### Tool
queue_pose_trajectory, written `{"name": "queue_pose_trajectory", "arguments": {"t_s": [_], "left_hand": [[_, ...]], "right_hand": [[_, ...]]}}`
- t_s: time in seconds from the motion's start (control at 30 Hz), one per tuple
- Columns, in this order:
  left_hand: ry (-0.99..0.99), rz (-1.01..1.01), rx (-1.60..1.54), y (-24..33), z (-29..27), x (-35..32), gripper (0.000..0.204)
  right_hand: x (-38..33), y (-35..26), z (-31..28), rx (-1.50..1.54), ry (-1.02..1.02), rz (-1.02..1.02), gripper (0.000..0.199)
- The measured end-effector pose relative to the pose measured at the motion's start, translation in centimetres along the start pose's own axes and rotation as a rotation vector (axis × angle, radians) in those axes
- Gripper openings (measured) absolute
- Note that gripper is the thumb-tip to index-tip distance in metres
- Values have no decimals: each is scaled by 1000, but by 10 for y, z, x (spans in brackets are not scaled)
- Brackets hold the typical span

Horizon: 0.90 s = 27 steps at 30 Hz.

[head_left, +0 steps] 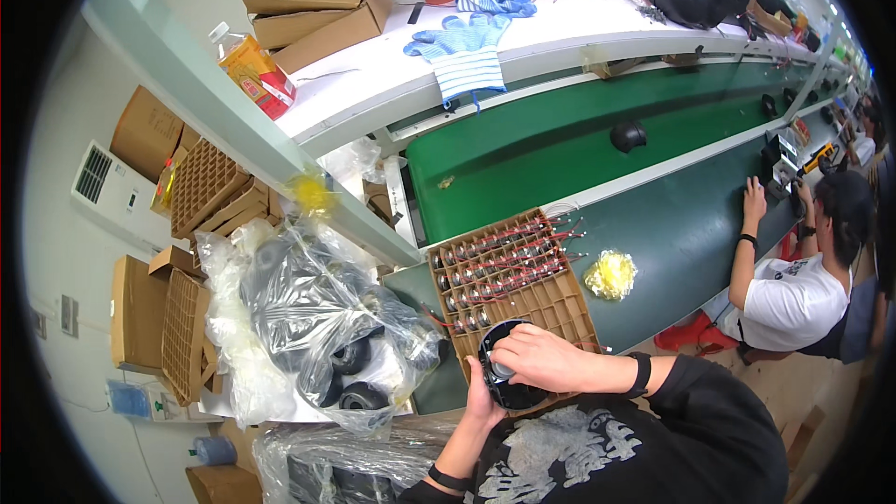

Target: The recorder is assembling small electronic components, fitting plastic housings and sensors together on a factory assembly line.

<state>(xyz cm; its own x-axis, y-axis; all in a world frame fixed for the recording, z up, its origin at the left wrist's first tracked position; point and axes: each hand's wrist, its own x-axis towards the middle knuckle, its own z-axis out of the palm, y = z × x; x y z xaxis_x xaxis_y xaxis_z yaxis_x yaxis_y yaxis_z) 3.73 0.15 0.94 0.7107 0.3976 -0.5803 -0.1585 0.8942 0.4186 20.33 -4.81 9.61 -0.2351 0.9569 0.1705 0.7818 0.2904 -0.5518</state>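
Left hand [481, 390] cupped under the black round part [509, 383], palm against its left edge, fingers wrapped beneath, forearm rising from the lower edge with a dark band at the wrist. Right hand [541, 357] bent over the top of the same part, fingers curled down and pinching a small silver piece [502, 370] at its centre; wrist cocked inward, black watch strap behind it, black sleeve running off to the lower right. Both hands clasped on the part, neither slack.

Part held just above the near edge of the cardboard tray [560, 303], over its empty cells. Far rows of the tray filled with small metal cylinders trailing red wires [509, 247]. Yellow wad [610, 274] just beside the tray on the green belt [579, 145]. Black dome [628, 136] farther along the belt, well apart. Clear bag [308, 317] of black parts to the left. Blue gloves [462, 37] on the white shelf above. Another person [803, 271] seated at the belt on the right, hand on its edge.
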Motion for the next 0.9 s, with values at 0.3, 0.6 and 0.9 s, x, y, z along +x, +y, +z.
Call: {"name": "queue_pose_trajectory", "arguments": {"t_s": [0.3,0.6,0.9], "left_hand": [[-45,-94,-5,-4,1,6,79],[-45,-164,-23,-2,3,13,80],[-249,-270,24,-4,7,21,82]], "right_hand": [[-5,8,0,37,-83,23,43],[-7,14,-6,39,-60,9,38],[-17,32,-58,121,-80,468,34]]}}
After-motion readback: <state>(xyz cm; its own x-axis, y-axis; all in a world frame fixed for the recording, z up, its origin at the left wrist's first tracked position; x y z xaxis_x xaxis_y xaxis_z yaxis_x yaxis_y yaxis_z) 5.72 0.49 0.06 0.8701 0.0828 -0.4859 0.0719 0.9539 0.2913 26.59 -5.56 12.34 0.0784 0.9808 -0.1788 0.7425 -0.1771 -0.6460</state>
